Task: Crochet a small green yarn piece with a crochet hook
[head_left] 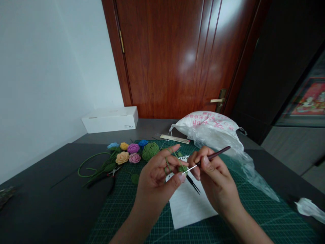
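Note:
My left hand pinches a small green crochet piece, and green yarn wraps over its fingers. My right hand grips a crochet hook with a dark red handle; its metal tip points into the green piece. Both hands hover above a white sheet of paper on a green cutting mat. A ball of green yarn lies just beyond my left hand.
Several crocheted flowers in yellow, purple, pink and blue lie at the mat's far left with green wire and pliers. A white plastic bag, a white box, small black scissors and a wooden door are also here.

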